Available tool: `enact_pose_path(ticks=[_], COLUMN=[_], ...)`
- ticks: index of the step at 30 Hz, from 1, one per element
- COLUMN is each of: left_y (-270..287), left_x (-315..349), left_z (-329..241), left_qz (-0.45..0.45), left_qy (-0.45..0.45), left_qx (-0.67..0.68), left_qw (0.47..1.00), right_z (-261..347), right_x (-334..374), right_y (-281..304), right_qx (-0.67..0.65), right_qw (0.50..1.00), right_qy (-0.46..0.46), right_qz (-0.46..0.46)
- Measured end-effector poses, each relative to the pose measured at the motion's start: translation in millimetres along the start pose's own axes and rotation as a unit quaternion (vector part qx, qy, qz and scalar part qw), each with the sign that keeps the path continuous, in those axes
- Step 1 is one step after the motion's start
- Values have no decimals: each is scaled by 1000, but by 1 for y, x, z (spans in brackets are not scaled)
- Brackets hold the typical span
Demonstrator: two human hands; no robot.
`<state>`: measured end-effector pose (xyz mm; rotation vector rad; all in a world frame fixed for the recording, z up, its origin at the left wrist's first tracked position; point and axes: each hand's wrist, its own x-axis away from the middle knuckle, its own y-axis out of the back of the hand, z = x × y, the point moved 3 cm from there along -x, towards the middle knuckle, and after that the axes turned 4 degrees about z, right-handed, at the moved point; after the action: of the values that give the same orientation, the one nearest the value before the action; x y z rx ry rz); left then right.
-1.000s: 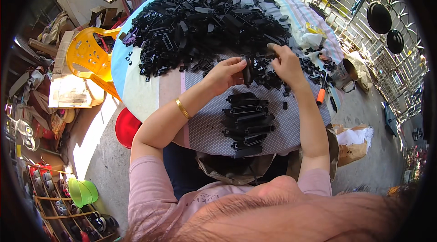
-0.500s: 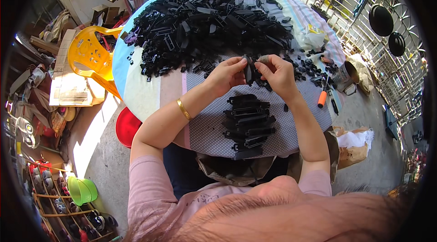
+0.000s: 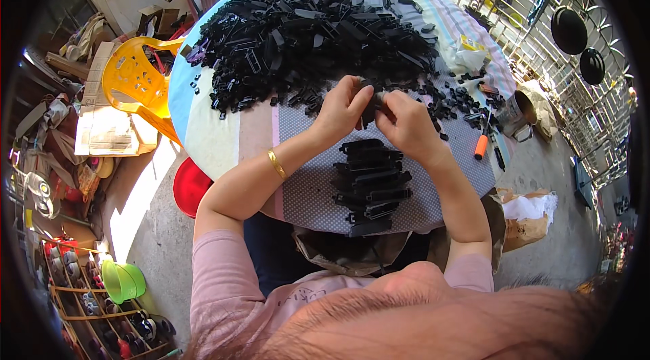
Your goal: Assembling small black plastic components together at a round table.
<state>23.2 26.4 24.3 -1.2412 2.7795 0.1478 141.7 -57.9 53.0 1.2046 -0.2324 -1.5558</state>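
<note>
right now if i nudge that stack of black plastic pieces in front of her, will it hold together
Probably not. The stack of black plastic pieces lies loose and uneven, so it would likely slide apart. The pieces look stiff, thin and light, and the patterned tablecloth may grip them slightly.

The small piece (image 3: 371, 108) pinched between the left hand (image 3: 344, 108) and the right hand (image 3: 406, 126) looks like black plastic with a dull sheen. The heap of parts (image 3: 311, 28) across the far half of the table is the same black plastic, as is the stack (image 3: 371, 184) near the table's near edge. The tablecloth (image 3: 230, 136) is matt woven cloth, dotted grey in the middle. The bangle (image 3: 276, 163) is shiny yellow metal. The chair (image 3: 132, 82) is glossy yellow plastic. The cup (image 3: 518, 113) at the table's right edge is dull metal.
</note>
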Motion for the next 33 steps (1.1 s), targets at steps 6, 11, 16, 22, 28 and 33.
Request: enact_pose_path(ticks=[6, 11, 16, 22, 28, 33], left_y=[-1, 0, 2, -5, -25, 8], left_x=[0, 2, -1, 3, 35, -12], left_z=[2, 4, 7, -4, -32, -12], left_qz=[-32, -62, -146, 84, 439, 132], left_qy=[-54, -59, -130, -86, -212, -138], left_qx=[-135, -73, -98, -46, -213, -196], left_qw=[989, 994, 976, 992, 847, 962], right_z=[8, 17, 21, -36, -118, -127], right_x=[6, 8, 10, 0, 7, 3], right_y=[-8, -14, -20, 17, 48, 17], right_qx=[185, 135, -14, 20, 230, 276], right_qw=[979, 987, 998, 997, 947, 935], right_qy=[68, 64, -25, -67, -222, -220], right_qz=[60, 57, 56, -30, 40, 32])
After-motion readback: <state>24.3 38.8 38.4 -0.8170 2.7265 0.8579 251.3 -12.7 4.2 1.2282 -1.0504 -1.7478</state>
